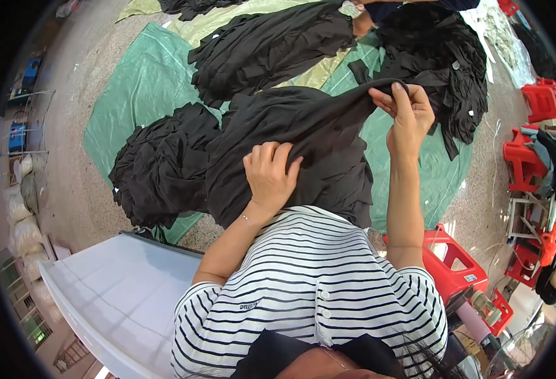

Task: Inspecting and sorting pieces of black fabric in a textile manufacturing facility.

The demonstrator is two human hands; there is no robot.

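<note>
A black garment (338, 120) of thin, soft cloth lies over my lap and the heap of dark clothing in front of me. My right hand (410, 117) is raised to the right and pinches its upper edge between thumb and fingers, stretching the cloth outward. Lower and nearer my body, my left hand (270, 174) has its fingers curled into the same cloth, the fingertips partly hidden in the folds. A slanting crease runs between the two hands. The folds hide what kind of garment it is.
Black clothing piles lie at left (164, 161), far middle (275, 47) and right (442, 69) on a green sheet (142, 76). Another person's hand (363, 24) shows beyond. A white table (120, 294) stands near left, a red stool (451, 259) near right, more red stools (524, 158) farther right.
</note>
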